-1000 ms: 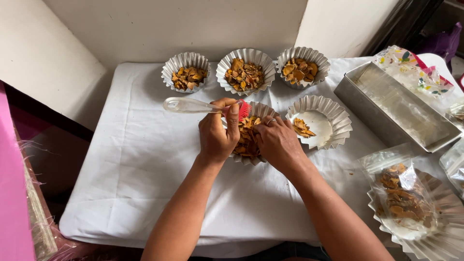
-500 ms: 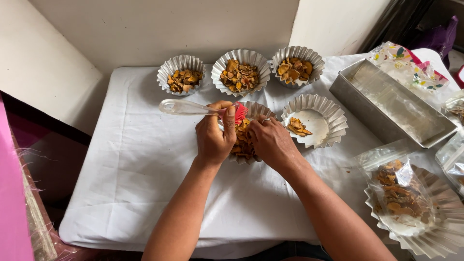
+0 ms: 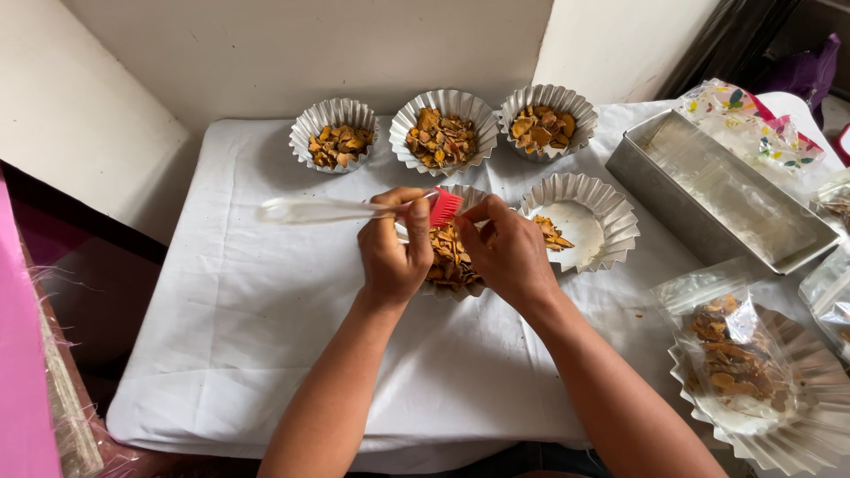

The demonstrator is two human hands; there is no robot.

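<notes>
Since half a second ago the hands have hardly shifted; the brush head has tipped a little lower toward the cup beneath it.

Nearest the viewer, two bare forearms rise from the bottom edge and meet over the middle of the white-covered worktop [image 3: 221, 354]. The left hand [image 3: 394, 252] is curled, knuckles up, its grip closed around a pastry brush [image 3: 354, 209]. The brush lies nearly level, its long axis running left to right: the clear handle points left, out past the hand, and the red bristles point right, over the cup. The right hand [image 3: 509, 252] is bent at the wrist, fingertips pinched together just beside the bristles; whether its grip holds anything cannot be told.

Under both hands sits a fluted foil cup [image 3: 452, 265] of brown chips, largely hidden by them. Just right of it is a second foil cup [image 3: 580, 221], mostly bare inside, with a few chips at its left.

Farther back, three filled foil cups [image 3: 443, 128] stand in a row along the wall. At far right lie a long metal tray [image 3: 717, 190], and nearer, a stack of foil cups [image 3: 779, 398] holding a clear bag of chips [image 3: 726, 341].
</notes>
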